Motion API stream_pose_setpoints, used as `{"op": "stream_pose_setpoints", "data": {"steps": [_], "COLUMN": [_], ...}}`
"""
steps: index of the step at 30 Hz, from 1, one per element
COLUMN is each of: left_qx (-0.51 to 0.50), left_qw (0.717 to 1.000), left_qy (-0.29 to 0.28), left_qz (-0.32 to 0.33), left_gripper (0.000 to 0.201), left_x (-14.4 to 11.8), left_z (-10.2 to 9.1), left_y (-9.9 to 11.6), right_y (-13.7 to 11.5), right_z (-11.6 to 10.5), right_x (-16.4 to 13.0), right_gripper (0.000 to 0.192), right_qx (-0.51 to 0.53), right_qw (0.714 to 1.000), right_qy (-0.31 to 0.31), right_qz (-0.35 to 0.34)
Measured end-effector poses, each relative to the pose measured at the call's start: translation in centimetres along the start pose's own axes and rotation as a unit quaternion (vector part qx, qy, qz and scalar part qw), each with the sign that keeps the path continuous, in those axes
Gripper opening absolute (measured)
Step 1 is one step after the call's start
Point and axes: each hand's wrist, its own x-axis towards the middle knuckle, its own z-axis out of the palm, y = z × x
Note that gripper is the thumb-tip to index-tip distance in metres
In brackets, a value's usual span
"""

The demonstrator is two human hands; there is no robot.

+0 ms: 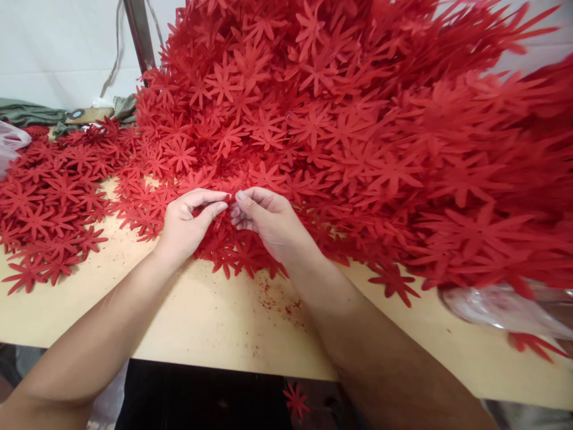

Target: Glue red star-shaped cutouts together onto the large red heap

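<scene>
Over the front of a big heap of red flower-shaped cutouts, my two hands nearly meet at the fingertips. My left hand is closed in a pinch, with the tip of a red petal piece showing between thumb and forefinger. Just to its right, my right hand is also pinched, thumb against forefinger. Whatever lies in the right fingertips is too small and too hidden against the red to make out. More red flowers lie beneath both hands, on the pale tabletop.
A smaller pile of red flowers spreads at the left. A clear plastic bag lies by the right edge, and a white plastic bag at far left. Red crumbs dot the table near its front edge. One flower is below the table.
</scene>
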Motion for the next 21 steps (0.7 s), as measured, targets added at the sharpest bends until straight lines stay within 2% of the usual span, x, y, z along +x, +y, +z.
{"op": "stream_pose_setpoints", "data": {"steps": [8,13,17,19,21], "left_qx": [-0.051,-0.062,-0.048,-0.036,-0.032], "left_qw": [0.997,0.997,0.998,0.999,0.998], "left_qy": [0.015,0.017,0.0,-0.018,-0.036], "left_qz": [-0.053,-0.046,-0.032,-0.027,-0.032], "left_gripper": [0.02,0.02,0.019,0.021,0.025], "left_x": [0.29,0.35,0.21,-0.01,-0.31], "left_z": [-0.32,-0.39,-0.25,-0.11,0.08], "left_y": [-0.47,-0.5,-0.21,-0.15,-0.19], "right_y": [0.29,0.16,0.0,0.0,0.07], "right_z": [-0.39,-0.45,-0.57,-0.55,-0.41], "right_x": [0.29,0.22,0.17,0.14,0.04], "right_gripper": [0.045,0.042,0.038,0.034,0.03], "right_qx": [0.011,0.031,-0.014,-0.039,-0.064], "right_qw": [1.0,0.999,0.997,0.997,0.996], "right_qy": [-0.014,-0.026,-0.052,-0.06,-0.057], "right_qz": [-0.01,0.017,0.048,0.038,-0.01]}}
